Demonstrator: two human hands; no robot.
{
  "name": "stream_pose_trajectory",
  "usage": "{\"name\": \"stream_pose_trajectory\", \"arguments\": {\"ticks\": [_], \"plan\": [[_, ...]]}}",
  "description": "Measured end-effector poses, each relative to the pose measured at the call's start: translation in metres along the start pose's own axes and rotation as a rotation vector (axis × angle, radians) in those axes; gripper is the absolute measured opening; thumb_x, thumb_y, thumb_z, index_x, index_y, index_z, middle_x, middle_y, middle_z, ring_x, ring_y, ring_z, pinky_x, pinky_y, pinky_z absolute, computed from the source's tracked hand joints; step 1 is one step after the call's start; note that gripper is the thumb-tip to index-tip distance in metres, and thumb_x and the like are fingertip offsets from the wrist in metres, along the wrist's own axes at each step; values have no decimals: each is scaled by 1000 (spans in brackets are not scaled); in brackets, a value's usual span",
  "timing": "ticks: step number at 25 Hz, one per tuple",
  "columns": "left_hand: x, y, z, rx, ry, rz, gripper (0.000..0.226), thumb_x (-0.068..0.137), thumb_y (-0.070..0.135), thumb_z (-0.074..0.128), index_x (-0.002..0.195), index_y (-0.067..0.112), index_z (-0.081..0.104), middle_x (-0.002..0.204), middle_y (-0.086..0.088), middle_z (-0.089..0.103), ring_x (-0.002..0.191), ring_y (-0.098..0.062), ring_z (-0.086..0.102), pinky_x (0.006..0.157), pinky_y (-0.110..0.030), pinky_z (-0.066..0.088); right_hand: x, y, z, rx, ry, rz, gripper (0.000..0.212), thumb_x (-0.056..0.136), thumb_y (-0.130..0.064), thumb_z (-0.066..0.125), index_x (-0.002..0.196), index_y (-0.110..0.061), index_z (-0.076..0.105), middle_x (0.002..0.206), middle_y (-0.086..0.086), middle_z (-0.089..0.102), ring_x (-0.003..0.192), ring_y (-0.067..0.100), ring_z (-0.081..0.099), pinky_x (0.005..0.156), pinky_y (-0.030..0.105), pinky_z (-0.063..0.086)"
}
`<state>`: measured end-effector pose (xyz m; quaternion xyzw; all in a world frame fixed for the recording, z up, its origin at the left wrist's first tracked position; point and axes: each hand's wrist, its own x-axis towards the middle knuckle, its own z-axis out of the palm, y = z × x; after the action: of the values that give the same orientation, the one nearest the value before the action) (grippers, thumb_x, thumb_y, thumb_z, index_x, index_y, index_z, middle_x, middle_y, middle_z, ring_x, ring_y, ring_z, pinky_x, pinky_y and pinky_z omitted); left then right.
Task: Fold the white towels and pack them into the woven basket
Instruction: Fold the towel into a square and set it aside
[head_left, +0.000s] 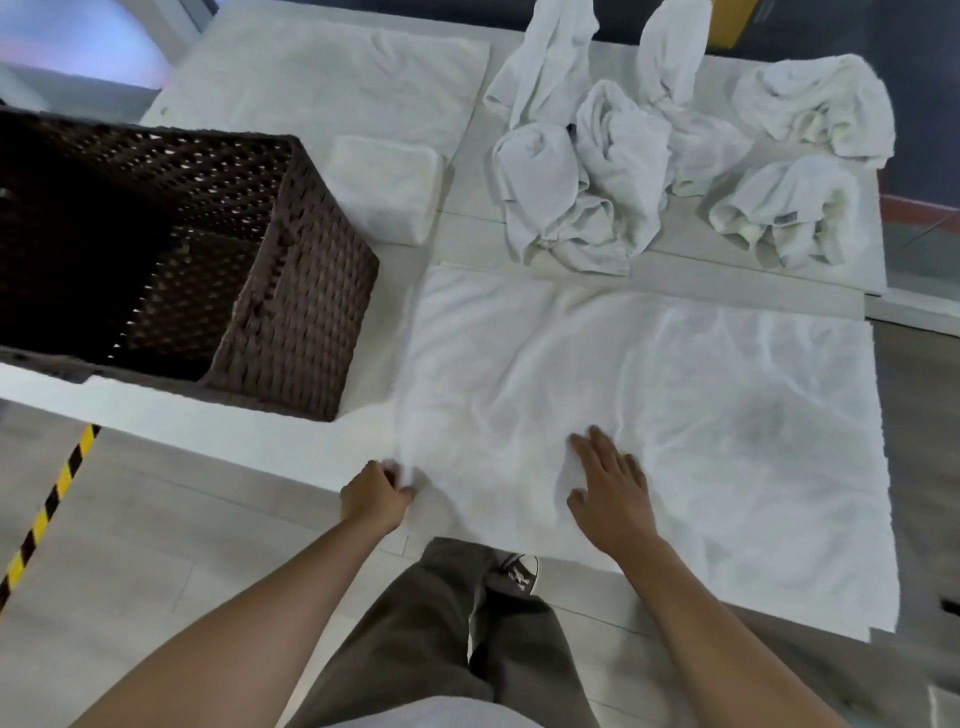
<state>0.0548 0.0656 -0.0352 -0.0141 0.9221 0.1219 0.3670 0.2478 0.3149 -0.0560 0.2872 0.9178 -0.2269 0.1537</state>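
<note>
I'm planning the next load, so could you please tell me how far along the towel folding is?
Done: one folded towel lies beside the woven basket, which looks empty. In hand: left hand pinches a corner of the spread towel, right hand presses it flat. Left: the crumpled towels beyond.

Basket (291, 291) left of spread towel (675, 415); crumpled towels (597, 182) behind.
</note>
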Motion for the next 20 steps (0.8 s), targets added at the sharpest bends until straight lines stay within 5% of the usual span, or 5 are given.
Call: {"name": "stream_pose_trajectory", "arguments": {"ticks": [7, 11, 16, 20], "plan": [[-9, -12, -18, -211, -25, 52, 30, 85, 33, 76, 94, 13, 57, 88, -2, 67, 79, -25, 63, 73, -36, 55, -41, -65, 23, 46, 208, -165, 59, 73, -22, 73, 132, -19, 61, 133, 4, 64, 121, 27, 61, 100, 44, 47], [-10, -8, -32, -555, -235, -97, 26, 86, 10, 75, 106, 11, 59, 97, -14, 71, 70, -24, 65, 60, -33, 58, -58, -122, 39, 127, 126, -254, 52, 81, -36, 62, 132, -26, 58, 123, -5, 63, 111, 21, 62, 96, 39, 47], [-8, -6, -49, -584, -324, 18, 21, 90, 16, 72, 107, 4, 65, 101, -16, 72, 85, -27, 71, 62, -32, 60, -62, -184, 46, 166, 61, -257, 56, 84, -48, 56, 137, -31, 48, 119, -7, 61, 107, 18, 56, 96, 34, 40], [-5, -9, -57, -539, -366, 129, 21, 89, 24, 75, 101, 10, 64, 98, -9, 71, 82, -21, 70, 60, -29, 57, -55, -217, 55, 216, 226, -127, 12, 93, -32, 57, 101, -23, 57, 86, -4, 67, 77, 23, 65, 71, 36, 45]]}}
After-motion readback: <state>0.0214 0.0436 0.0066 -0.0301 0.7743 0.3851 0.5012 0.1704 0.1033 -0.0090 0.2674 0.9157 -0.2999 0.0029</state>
